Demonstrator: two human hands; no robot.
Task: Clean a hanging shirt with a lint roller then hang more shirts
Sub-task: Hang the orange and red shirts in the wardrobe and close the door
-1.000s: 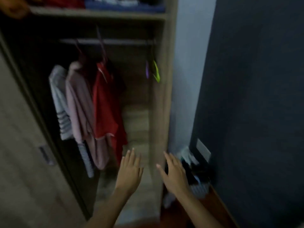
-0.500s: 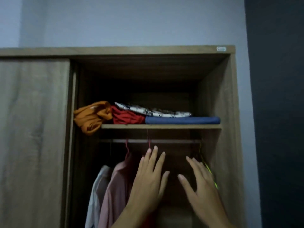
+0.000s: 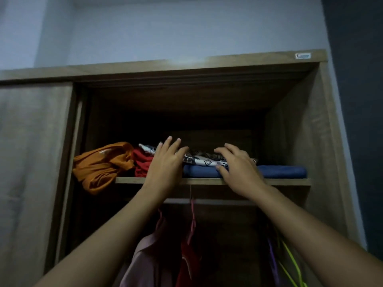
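On the wardrobe's upper shelf (image 3: pixel 286 181) lie folded clothes: an orange garment (image 3: pixel 101 165) hanging over the left end, a red one (image 3: pixel 142 163), a white patterned shirt (image 3: pixel 202 160) on top of a folded blue one (image 3: pixel 281 171). My left hand (image 3: pixel 165 164) reaches up with straight fingers over the patterned shirt's left end. My right hand (image 3: pixel 238 165) lies on the patterned shirt, fingers bent over it and thumb at the blue fold's edge. Below the rail (image 3: pixel 217 201) hang a pink shirt (image 3: pixel 149 259) and a red shirt (image 3: pixel 189 262).
A sliding wooden door (image 3: pixel 31 162) covers the wardrobe's left half. Empty purple and yellow-green hangers (image 3: pixel 290 264) hang at the rail's right end. The wardrobe's right side panel (image 3: pixel 300 141) stands close to my right forearm. A dark wall (image 3: pixel 360 121) is at the far right.
The view has swung up from the hanging shirts to the top shelf. Both hands have risen from below the rail onto the folded clothes on the shelf.
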